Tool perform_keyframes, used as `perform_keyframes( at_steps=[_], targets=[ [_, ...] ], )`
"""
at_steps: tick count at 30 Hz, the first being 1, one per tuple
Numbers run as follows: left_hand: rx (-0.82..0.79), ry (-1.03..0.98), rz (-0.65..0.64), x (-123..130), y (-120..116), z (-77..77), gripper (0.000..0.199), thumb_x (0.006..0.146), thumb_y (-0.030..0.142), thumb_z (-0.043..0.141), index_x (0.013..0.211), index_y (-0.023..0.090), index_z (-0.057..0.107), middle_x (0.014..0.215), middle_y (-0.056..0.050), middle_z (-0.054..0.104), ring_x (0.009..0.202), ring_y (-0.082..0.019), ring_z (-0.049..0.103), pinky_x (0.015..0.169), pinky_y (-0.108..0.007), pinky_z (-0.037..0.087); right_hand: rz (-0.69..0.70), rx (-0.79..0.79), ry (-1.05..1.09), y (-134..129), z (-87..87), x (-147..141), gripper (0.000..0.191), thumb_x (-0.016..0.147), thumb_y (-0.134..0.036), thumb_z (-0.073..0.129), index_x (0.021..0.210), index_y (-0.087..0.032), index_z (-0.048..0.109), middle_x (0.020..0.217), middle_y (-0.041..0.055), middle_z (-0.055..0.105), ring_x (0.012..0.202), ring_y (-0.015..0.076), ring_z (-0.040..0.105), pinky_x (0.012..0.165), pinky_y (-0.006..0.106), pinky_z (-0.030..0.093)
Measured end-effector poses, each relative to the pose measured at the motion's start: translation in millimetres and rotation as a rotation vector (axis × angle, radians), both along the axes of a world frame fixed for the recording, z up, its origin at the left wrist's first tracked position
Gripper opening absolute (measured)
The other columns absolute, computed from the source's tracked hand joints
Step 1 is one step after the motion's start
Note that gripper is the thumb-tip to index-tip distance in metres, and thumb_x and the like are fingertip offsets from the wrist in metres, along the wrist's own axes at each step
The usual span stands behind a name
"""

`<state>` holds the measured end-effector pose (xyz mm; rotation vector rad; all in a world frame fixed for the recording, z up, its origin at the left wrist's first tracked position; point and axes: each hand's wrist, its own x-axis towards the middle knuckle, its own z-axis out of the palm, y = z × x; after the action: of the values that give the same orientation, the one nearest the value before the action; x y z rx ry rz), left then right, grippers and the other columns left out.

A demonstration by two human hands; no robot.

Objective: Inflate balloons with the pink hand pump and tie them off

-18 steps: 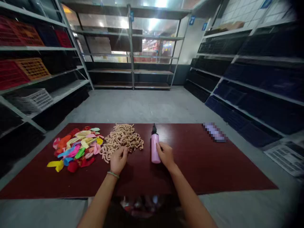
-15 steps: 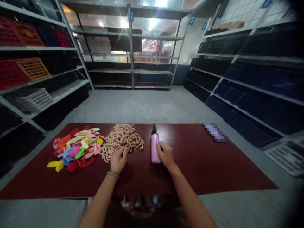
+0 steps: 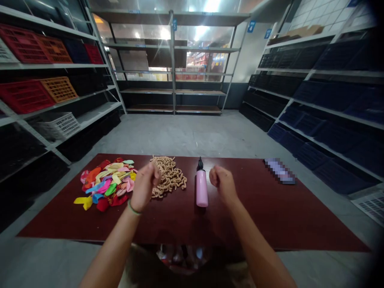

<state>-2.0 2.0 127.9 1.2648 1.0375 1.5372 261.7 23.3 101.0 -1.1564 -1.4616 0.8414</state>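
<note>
A pink hand-held balloon pump (image 3: 202, 188) with a black nozzle lies on the dark red table, its nozzle facing the far edge. Just right of the pump is my right hand (image 3: 223, 182), raised in a fist and apart from it. My left hand (image 3: 146, 185), also curled into a fist, hovers in front of the left part of a heap of tan, curled, worm-like pieces (image 3: 169, 174). I see nothing in either fist. Left of that heap lies a pile of uninflated balloons (image 3: 109, 184) in many colours, partly hidden by my left hand.
A pixelated, flat purple object (image 3: 279, 171) lies on the right of the table (image 3: 285, 216). Shelving with red crates (image 3: 25, 96) and a white crate (image 3: 64, 125) stands left. Dark blue crates (image 3: 333, 124) fill the right shelves, and a metal rack (image 3: 173, 64) stands behind.
My right hand has come off the pump and moved right, curling into a fist. My left hand has risen slightly. The whole view has shifted a little.
</note>
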Motion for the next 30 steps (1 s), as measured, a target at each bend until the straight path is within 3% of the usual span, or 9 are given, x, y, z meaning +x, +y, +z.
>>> perform_keyframes(
  at_steps=[2,4,8,11,14,18,22,27,30],
  targets=[
    [-0.112,-0.171,-0.306,-4.7,6.6,44.2,0.067,0.086,0.078,0.029,0.051,0.021,0.037,0.041,0.005,0.024,0.036,-0.008,0.021,0.037,-0.023,0.023,0.439,-0.166,0.328,5.9,37.6,-2.7,0.068,0.09,-0.076,0.014,0.051,-0.024,0.031,0.046,-0.0054,0.024,0.043,0.0105,0.023,0.044,0.026,0.023],
    [-0.272,-0.221,-0.584,-4.8,19.4,64.9,0.075,0.076,0.089,0.015,0.046,0.022,0.033,0.038,0.005,0.019,0.033,-0.007,0.016,0.033,-0.023,0.017,0.809,-0.307,0.474,16.8,62.4,-11.1,0.078,0.082,-0.086,0.004,0.047,-0.023,0.035,0.043,-0.0045,0.024,0.041,0.0102,0.024,0.043,0.026,0.022],
    [-0.56,-0.28,-0.899,2.6,52.4,29.7,0.083,0.066,0.094,0.007,0.047,0.02,0.037,0.038,0.005,0.02,0.033,-0.005,0.013,0.033,-0.02,0.011,1.096,-0.588,0.49,46.9,48.1,-40.8,0.085,0.077,-0.09,0.001,0.046,-0.021,0.04,0.042,-0.0051,0.025,0.038,0.0085,0.024,0.041,0.024,0.019],
    [-0.632,-0.39,-0.906,0.2,62.9,-18.1,0.084,0.066,0.094,0.005,0.049,0.018,0.037,0.039,0.007,0.017,0.033,-0.004,0.009,0.033,-0.017,0.008,1.054,-0.781,0.466,60.0,5.0,-58.6,0.081,0.079,-0.088,0.002,0.047,-0.021,0.034,0.041,-0.007,0.022,0.036,0.0067,0.014,0.037,0.022,0.011],
    [-0.622,-0.433,-0.901,-9.9,59.7,-42.6,0.084,0.064,0.095,0.01,0.05,0.017,0.038,0.04,0.007,0.019,0.033,-0.004,0.012,0.033,-0.017,0.012,1.008,-0.783,0.518,60.8,-22.9,-65.0,0.078,0.078,-0.09,0.003,0.048,-0.022,0.03,0.041,-0.0075,0.022,0.035,0.0067,0.015,0.036,0.022,0.012],
    [-0.591,-0.449,-0.862,-20.9,55.4,-39.9,0.083,0.065,0.095,0.012,0.051,0.017,0.039,0.041,0.007,0.02,0.034,-0.004,0.014,0.033,-0.016,0.015,0.975,-0.728,0.475,56.2,-18.9,-67.8,0.077,0.077,-0.09,0.004,0.049,-0.023,0.027,0.04,-0.0078,0.021,0.036,0.0065,0.015,0.037,0.022,0.015],
    [-0.571,-0.41,-0.793,-25.1,50.2,-24.2,0.076,0.077,0.087,0.025,0.055,0.016,0.045,0.043,0.008,0.02,0.035,-0.004,0.016,0.033,-0.015,0.016,0.708,-0.56,0.223,50.2,-1.5,-68.3,0.074,0.082,-0.087,0.012,0.055,-0.023,0.038,0.045,-0.0075,0.027,0.037,0.0072,0.02,0.037,0.022,0.02],
    [-0.455,-0.195,-0.529,-27.9,31.9,-6.2,0.046,0.087,0.061,0.055,0.09,0.016,0.063,0.06,0.003,0.047,0.047,-0.007,0.044,0.045,-0.017,0.037,0.421,-0.372,0.086,38.8,-0.7,-51.0,0.042,0.079,-0.063,0.06,0.094,-0.024,0.059,0.069,-0.0045,0.051,0.05,0.0084,0.042,0.043,0.02,0.03],
    [-0.337,0.063,-0.289,-26.1,24.2,-18.0,0.037,0.086,0.054,0.058,0.093,0.017,0.064,0.066,0.001,0.055,0.055,-0.011,0.052,0.053,-0.021,0.044,0.244,-0.25,-0.03,31.8,-16.3,-33.5,0.037,0.073,-0.051,0.07,0.097,-0.024,0.061,0.076,-0.0028,0.053,0.06,0.0117,0.047,0.051,0.023,0.037]
  ],
)
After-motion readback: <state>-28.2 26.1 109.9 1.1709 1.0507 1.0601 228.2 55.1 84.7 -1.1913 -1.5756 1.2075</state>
